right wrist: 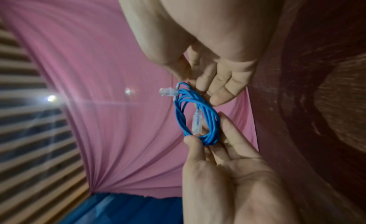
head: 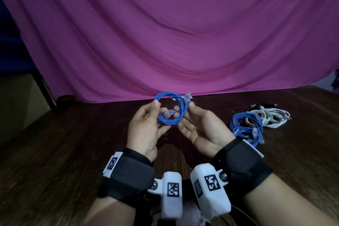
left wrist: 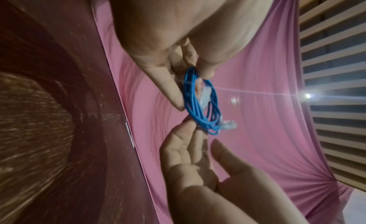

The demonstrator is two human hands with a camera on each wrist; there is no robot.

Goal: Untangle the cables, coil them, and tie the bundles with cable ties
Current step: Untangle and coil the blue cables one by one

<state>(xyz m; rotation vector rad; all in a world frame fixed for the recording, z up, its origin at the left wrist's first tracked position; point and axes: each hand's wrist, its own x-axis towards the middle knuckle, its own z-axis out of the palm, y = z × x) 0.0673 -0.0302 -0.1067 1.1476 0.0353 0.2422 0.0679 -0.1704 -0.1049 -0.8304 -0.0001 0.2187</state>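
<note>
Smooth blue plastic-sheathed cable coil (head: 169,111), clear glossy plastic plugs (head: 188,95), dark grained wooden table (head: 73,143), matt magenta cloth (head: 165,33)

Coiled network cable (head: 169,111): held above the table (head: 73,143), centre, between left hand (head: 146,130) and right hand (head: 203,130). Second coiled cable (head: 245,126): on the table, right of the hands. Loose cable heap (head: 269,115): just behind and right of that coil, touching it. Hanging cloth (head: 165,33): behind the table's far edge.
</note>
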